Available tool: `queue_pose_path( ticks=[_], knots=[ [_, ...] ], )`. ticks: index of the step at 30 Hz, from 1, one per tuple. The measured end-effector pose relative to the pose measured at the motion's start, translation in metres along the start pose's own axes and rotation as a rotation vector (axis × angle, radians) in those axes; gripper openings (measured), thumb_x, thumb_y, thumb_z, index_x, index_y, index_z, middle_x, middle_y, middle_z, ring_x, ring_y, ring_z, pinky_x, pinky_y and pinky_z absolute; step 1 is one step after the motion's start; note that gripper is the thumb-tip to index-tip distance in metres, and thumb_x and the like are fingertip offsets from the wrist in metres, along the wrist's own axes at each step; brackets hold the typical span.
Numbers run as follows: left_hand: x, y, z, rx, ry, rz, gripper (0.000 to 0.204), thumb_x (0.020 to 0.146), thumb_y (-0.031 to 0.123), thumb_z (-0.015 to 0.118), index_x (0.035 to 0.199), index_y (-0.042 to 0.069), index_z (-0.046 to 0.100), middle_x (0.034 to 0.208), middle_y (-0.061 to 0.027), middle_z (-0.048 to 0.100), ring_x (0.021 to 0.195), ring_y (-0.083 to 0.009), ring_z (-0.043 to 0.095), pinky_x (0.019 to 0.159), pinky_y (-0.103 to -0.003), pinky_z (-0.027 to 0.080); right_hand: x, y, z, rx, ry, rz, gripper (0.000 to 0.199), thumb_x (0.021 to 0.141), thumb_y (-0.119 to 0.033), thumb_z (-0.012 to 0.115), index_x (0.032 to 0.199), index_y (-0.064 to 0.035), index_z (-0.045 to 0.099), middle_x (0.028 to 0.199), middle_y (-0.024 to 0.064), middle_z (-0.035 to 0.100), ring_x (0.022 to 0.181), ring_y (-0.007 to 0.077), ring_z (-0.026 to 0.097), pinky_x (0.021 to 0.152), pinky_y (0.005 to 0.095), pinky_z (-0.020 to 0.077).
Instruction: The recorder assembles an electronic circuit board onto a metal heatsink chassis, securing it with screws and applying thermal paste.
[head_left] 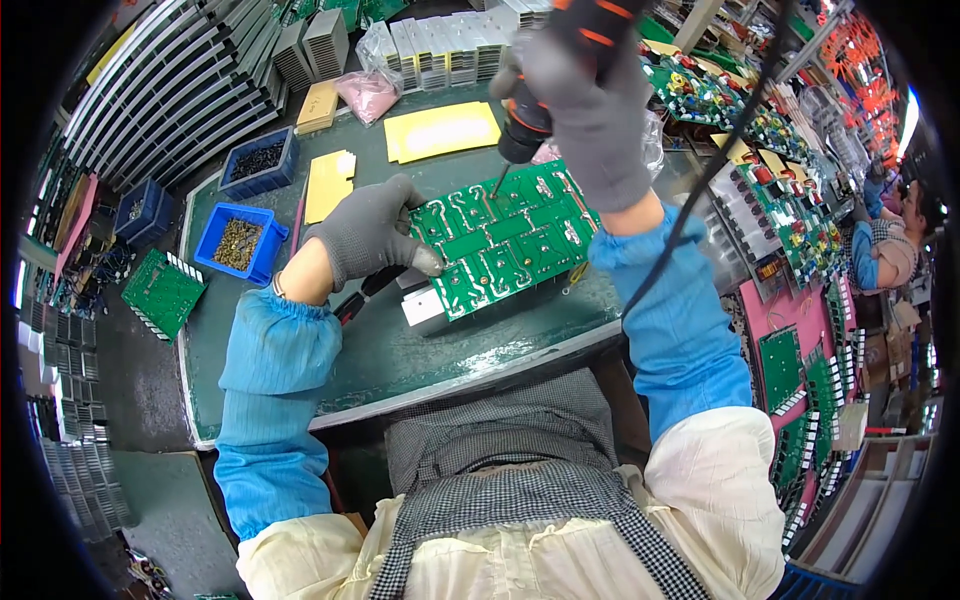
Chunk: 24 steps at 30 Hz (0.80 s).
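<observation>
1. The green circuit board (505, 240) lies solder side up on the green bench mat (440, 350), in the middle of the bench just in front of the person, propped on a pale metal block (425, 305) at its near left corner. Its long axis runs from near left to far right.
2. The left hand (368, 232), in a grey glove, lies flat with fingers spread on the board's left end, pinning it down and gripping nothing.
3. The right hand (590, 110), also gloved, is wrapped tight round an electric screwdriver (528, 118) with a black and orange body.
4. The driver's bit (497, 183) points down and slightly left, meeting the board's far edge near its middle, to the right of the left hand's fingertips.
5. A blue bin of brass-coloured screws (238, 243) sits well to the left; yellow sheets (443, 130) lie beyond the board.
</observation>
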<state>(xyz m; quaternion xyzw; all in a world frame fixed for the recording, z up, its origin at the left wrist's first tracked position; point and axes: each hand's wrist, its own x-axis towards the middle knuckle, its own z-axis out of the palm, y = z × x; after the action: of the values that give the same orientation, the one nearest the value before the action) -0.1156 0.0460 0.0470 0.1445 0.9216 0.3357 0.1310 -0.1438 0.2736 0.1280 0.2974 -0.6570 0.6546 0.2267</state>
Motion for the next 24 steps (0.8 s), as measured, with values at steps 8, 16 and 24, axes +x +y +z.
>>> queue_pose_path(
  ticks=[8,16,24],
  knots=[
    [-0.002,0.002,0.002,-0.003,0.031,0.045,0.077,0.053,0.034,0.095,0.111,0.001,0.058,0.091,-0.0145,0.066,0.089,-0.0286,0.065,0.076,-0.037,0.050,0.021,0.036,0.007,0.240,-0.094,-0.106,0.034,0.086,-0.019,0.074,0.106,-0.0053,0.049,0.072,0.0046,0.062,0.060,0.0119,0.063,0.054,0.0252,0.0508],
    [-0.031,0.015,0.001,-0.414,0.063,0.060,0.084,0.065,0.013,0.090,0.135,-0.001,0.045,0.084,0.0014,0.050,0.076,-0.0080,0.055,0.066,-0.024,0.046,0.002,-0.043,0.001,0.483,-0.020,0.238,0.036,0.092,-0.022,0.062,0.120,-0.0036,0.049,0.081,0.0034,0.057,0.063,0.0151,0.059,0.059,0.0285,0.0503],
    [-0.032,0.044,0.023,-0.785,-0.104,0.216,0.080,0.073,0.003,0.083,0.140,-0.002,0.040,0.101,0.0008,0.053,0.092,-0.0077,0.055,0.085,-0.024,0.046,-0.017,-0.013,-0.003,0.484,0.028,-0.097,0.044,0.094,-0.045,0.058,0.099,-0.0005,0.059,0.079,0.0110,0.065,0.080,0.0255,0.068,0.081,0.0438,0.0577]
  ],
)
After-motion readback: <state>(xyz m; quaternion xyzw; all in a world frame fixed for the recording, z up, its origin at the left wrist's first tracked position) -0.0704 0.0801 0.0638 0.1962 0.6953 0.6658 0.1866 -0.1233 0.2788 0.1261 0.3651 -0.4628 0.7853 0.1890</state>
